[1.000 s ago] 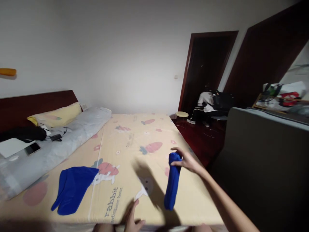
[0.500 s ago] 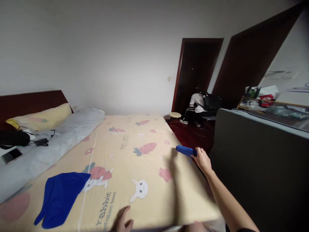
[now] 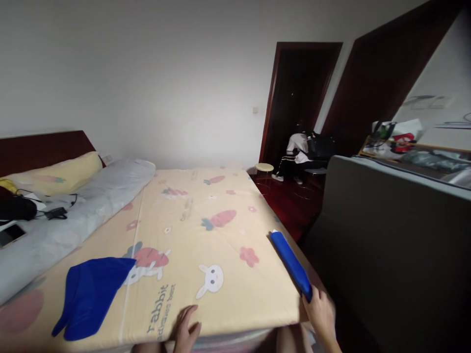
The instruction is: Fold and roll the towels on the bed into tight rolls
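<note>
My right hand (image 3: 319,310) is closed round the near end of a long, slim blue roll (image 3: 292,262) with a pale tip at its far end. Its exact kind is not plain. The roll lies along the right edge of the bed (image 3: 235,314), which has a cream sheet with rabbit and carrot prints. At the near edge my left hand (image 3: 187,329) rests open on the sheet, fingers apart and holding nothing. A flat piece of blue cloth (image 3: 93,294) is spread to its left.
A grey-white rolled bedding bundle (image 3: 99,191) crosses the bed by the yellow pillow (image 3: 69,176), with a phone (image 3: 11,235) and black cable adapter (image 3: 56,213) on it. A dark grey panel (image 3: 382,245) stands at the right. Beyond are a stool (image 3: 264,167) and a bag (image 3: 321,152).
My right hand has come nearer and lower, swinging the blue roll from crosswise to lengthwise along the bed's edge. My left hand has stayed at the near edge.
</note>
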The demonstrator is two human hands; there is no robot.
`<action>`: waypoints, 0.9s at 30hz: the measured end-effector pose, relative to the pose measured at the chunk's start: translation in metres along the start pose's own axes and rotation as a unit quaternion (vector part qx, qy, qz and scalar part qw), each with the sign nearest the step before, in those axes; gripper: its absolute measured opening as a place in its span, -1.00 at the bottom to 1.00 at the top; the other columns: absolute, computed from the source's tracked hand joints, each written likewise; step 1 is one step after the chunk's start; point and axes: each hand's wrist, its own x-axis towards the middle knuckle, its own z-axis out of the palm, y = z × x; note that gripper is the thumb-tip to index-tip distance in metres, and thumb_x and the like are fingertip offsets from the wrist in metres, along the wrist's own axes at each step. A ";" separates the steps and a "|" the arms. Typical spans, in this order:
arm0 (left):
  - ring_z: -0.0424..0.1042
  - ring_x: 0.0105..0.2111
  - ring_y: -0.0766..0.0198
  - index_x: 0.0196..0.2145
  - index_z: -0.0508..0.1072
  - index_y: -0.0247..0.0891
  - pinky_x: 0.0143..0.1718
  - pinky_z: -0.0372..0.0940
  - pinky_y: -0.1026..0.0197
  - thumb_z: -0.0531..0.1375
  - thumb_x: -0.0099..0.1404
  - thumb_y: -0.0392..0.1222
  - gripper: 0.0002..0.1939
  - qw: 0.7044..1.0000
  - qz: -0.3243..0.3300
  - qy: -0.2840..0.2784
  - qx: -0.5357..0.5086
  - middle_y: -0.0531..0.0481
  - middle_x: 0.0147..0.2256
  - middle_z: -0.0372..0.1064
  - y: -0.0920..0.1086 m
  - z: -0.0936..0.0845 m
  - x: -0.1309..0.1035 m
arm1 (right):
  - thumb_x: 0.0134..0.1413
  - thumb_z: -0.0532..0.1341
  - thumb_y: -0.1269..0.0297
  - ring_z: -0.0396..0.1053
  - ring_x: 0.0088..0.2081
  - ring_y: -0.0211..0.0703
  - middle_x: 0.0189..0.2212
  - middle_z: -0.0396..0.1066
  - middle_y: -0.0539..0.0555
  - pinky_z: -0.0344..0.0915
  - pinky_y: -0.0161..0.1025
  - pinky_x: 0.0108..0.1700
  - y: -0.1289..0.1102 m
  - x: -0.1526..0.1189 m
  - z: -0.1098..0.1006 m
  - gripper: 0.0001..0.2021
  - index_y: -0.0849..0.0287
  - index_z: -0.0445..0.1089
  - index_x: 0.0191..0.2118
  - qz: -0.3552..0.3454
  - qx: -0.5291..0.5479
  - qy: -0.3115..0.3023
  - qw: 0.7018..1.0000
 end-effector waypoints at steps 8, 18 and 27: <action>0.47 -0.09 0.02 -0.23 0.55 -0.09 -0.04 0.42 0.03 0.16 0.09 -0.04 -0.70 0.996 0.011 0.075 0.047 -0.09 -0.16 0.52 -0.019 -0.079 0.033 | 0.11 -0.07 -0.02 0.40 -0.13 0.18 -0.09 0.39 0.32 0.30 0.03 -0.13 0.001 -0.007 -0.007 -0.42 0.30 0.24 0.11 0.006 -0.017 0.042 0.999; 0.12 0.22 -0.30 0.16 0.28 -0.23 0.04 0.17 -0.37 0.10 0.13 -0.10 -0.39 0.857 -0.357 0.213 0.304 -0.35 0.23 0.14 -0.086 -0.271 0.087 | 0.02 -0.10 -0.16 0.34 -0.05 0.37 -0.07 0.38 0.37 0.22 0.30 -0.09 0.018 -0.017 -0.017 -0.34 0.19 0.27 0.10 0.053 0.069 0.003 0.996; 0.31 0.07 -0.34 -0.11 0.49 -0.24 0.01 0.20 -0.35 0.10 0.06 -0.06 -0.56 0.854 -0.411 0.155 0.281 -0.34 0.00 0.38 -0.128 -0.273 0.074 | 0.01 -0.09 -0.16 0.30 0.02 0.40 -0.02 0.37 0.40 0.20 0.32 -0.09 0.019 -0.019 -0.026 -0.32 0.16 0.23 0.14 0.056 0.110 0.011 0.992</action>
